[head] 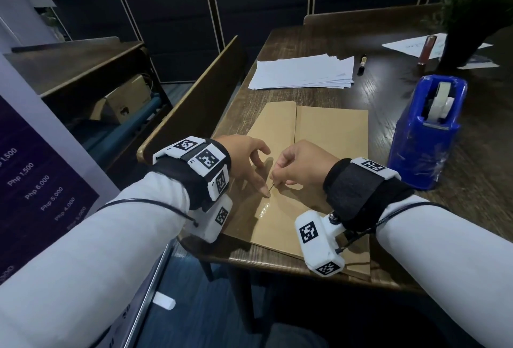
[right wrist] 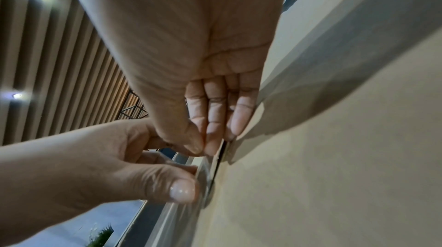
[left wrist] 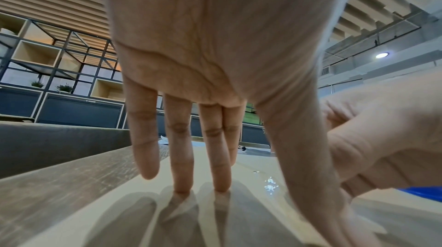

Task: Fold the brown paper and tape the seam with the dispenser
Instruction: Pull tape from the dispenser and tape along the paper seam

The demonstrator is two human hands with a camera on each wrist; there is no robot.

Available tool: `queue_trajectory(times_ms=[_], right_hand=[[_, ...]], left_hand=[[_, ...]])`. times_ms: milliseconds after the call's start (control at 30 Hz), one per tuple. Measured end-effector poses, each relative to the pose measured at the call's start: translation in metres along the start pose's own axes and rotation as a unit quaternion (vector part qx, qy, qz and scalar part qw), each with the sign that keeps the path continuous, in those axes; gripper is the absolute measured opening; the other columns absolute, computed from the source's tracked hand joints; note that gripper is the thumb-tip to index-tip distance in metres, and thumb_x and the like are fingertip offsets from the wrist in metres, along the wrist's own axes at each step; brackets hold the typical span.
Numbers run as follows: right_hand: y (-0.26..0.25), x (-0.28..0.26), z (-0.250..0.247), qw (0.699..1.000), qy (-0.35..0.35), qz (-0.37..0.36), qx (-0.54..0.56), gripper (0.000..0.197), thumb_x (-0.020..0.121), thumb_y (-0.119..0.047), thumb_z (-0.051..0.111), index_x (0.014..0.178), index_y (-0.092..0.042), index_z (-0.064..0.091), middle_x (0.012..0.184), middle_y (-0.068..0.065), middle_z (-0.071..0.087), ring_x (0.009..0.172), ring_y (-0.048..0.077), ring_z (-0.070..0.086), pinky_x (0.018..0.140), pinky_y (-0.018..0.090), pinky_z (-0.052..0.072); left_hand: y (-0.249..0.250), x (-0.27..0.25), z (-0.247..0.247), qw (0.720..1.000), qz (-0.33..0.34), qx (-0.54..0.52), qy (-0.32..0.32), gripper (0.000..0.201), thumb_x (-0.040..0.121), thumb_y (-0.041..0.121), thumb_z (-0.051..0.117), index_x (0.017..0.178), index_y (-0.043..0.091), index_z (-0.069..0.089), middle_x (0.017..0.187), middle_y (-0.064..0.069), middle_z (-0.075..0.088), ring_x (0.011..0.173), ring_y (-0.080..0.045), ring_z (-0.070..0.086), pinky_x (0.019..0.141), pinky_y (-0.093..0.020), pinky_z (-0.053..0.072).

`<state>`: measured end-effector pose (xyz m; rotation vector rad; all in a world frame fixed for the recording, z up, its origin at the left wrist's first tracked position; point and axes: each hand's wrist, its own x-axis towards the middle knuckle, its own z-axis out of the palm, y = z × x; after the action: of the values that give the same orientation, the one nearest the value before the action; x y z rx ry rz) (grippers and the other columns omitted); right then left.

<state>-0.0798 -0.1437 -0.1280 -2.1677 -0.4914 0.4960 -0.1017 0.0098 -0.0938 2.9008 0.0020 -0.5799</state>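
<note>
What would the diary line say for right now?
step: taping seam | right hand: pinches tape | left hand: presses brown paper | dispenser: standing right, untouched

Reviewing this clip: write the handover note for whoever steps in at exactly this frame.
Left hand: fingers straight, tips pressing the brown paper down beside the seam; thumb at the tape strip.
Right hand: thumb and forefinger pinch the strip's other end over the seam.
Blue dispenser stands to the right on the table, untouched.
Done: both flaps are folded in and meet at the middle; a glossy bit of tape already lies on the near seam.
Left: press this strip flat, then tape the far part of the seam, which looks bare.
</note>
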Motion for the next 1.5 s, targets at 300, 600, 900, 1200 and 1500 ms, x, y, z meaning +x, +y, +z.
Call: queue_trajectory(times_ms=[300,600,900,1200,1500], right_hand=[[-0.001,-0.002,-0.001,1.0,-0.007,0.011,0.013,0.013,0.08,-0.005,0.068,0.068,-0.009,0.068,0.068,0.004,0.067,0.06,0.01,0.058,0.055,0.019,0.053],[-0.004,-0.001,0.001,1.0,0.001,0.0,-0.012,0.012,0.08,-0.013,0.071,0.069,-0.013,0.064,0.08,0.007,0.07,0.074,0.016,0.061,0.087,0.04,0.056],[-0.003,0.003,-0.001,0.997,0.0,0.017,-0.08,0.013,0.082,-0.018,0.073,0.075,-0.014,0.063,0.076,0.004,0.062,0.071,0.016,0.053,0.074,0.03,0.048],[0.001,0.007,0.002,0.995,0.003,0.02,-0.099,0.01,0.082,-0.018,0.073,0.08,-0.013,0.064,0.069,-0.001,0.058,0.071,0.014,0.054,0.07,0.026,0.045],[0.001,0.009,0.003,0.99,0.01,0.017,-0.139,0.027,0.081,-0.02,0.073,0.073,-0.016,0.047,0.075,0.0,0.056,0.078,0.019,0.054,0.072,0.031,0.044]], left_hand=[[0.01,0.001,0.001,0.998,-0.005,0.055,0.008,0.095,0.057,0.05,0.086,0.138,0.032,0.04,0.119,0.015,0.064,0.096,-0.011,0.057,0.082,-0.029,0.048],[0.011,0.002,0.004,0.998,-0.003,0.07,0.009,0.096,0.058,0.05,0.085,0.139,0.032,0.037,0.121,0.014,0.064,0.095,-0.01,0.055,0.077,-0.027,0.044],[0.009,0.002,0.005,0.999,-0.005,0.053,0.003,0.094,0.061,0.047,0.085,0.14,0.031,0.037,0.126,0.011,0.062,0.11,-0.016,0.058,0.081,-0.029,0.045],[0.008,0.001,0.005,0.998,0.001,0.061,0.006,0.091,0.062,0.048,0.084,0.139,0.031,0.039,0.126,0.012,0.061,0.109,-0.015,0.058,0.079,-0.028,0.044],[0.007,0.0,0.005,0.998,0.004,0.062,0.007,0.09,0.062,0.048,0.084,0.139,0.031,0.04,0.126,0.013,0.06,0.111,-0.015,0.058,0.081,-0.027,0.045]])
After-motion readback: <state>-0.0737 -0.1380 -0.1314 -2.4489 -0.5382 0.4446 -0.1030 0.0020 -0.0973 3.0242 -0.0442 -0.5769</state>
